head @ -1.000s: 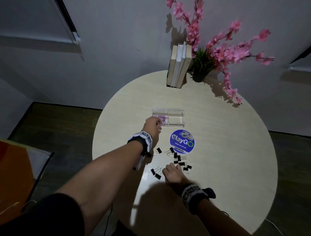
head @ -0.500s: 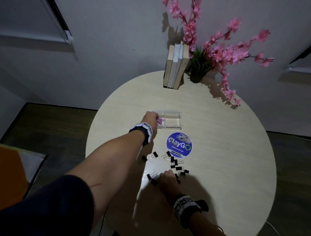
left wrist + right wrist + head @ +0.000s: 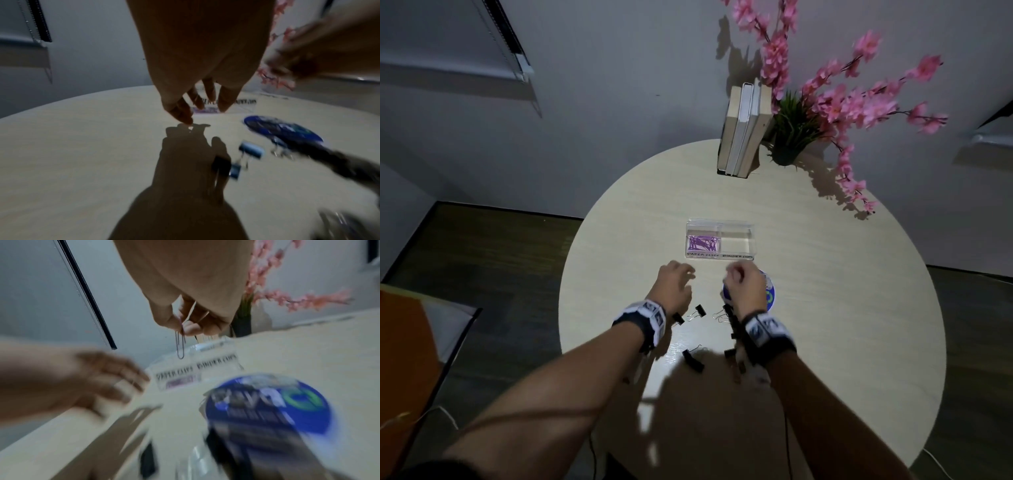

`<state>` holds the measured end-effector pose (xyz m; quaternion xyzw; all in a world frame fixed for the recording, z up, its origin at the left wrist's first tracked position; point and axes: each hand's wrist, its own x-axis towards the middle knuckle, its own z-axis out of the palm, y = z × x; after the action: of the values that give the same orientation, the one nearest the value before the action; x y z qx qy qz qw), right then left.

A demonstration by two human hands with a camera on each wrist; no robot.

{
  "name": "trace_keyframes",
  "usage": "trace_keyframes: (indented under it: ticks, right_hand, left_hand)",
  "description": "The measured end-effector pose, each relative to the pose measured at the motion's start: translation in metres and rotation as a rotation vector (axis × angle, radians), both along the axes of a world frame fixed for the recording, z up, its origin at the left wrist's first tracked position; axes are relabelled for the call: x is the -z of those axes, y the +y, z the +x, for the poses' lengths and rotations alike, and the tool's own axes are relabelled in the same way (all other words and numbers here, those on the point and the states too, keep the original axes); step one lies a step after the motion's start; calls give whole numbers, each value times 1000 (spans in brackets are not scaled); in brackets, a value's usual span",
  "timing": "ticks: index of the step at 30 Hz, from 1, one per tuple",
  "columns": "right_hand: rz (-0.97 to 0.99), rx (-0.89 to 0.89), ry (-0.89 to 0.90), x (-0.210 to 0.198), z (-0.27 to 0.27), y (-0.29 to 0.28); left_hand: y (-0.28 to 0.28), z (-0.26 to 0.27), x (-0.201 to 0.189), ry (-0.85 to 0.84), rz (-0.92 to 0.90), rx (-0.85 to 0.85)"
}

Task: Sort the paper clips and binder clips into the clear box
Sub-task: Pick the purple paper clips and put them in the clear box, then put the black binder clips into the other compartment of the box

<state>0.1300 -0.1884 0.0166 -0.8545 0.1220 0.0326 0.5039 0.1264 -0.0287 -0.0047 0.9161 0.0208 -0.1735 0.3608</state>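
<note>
Two hands hover above the round table (image 3: 825,308), just short of the clear box (image 3: 720,226). The right hand (image 3: 744,286) is curled, thumb and fingers pinching a purple paper clip (image 3: 180,344) that dangles below the fingertips, as the right wrist view shows. The left hand (image 3: 674,284) holds nothing; its fingers (image 3: 180,108) hang loosely spread and point down at the tabletop.

Beyond the hands, the box sits with two compartments: the left one, labelled for paper clips, holds a pile of purple paper clips (image 3: 702,242), while the right one, labelled for binder clips, looks bare. Under the right hand lies a round blue sticker (image 3: 768,294). Black binder clips (image 3: 697,311) are scattered on the table around both wrists, nearer the person than the box.

At the far edge stand several upright books (image 3: 743,126), with a pot of pink flowers (image 3: 835,99) just beside them.
</note>
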Motion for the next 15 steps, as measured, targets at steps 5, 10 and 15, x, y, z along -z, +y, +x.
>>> trace_keyframes:
  ticks: [5, 10, 15]
  right_hand:
    - [-143, -120, -13, -15, 88, 34]
    - [-353, -308, 83, -7, 93, 28]
    - [-592, -447, 393, -4, 6, -39]
  left_hand:
    - [10, -46, 27, 150, 197, 136]
    - [13, -50, 37, 231, 179, 199]
    - [17, -68, 40, 249, 380, 334]
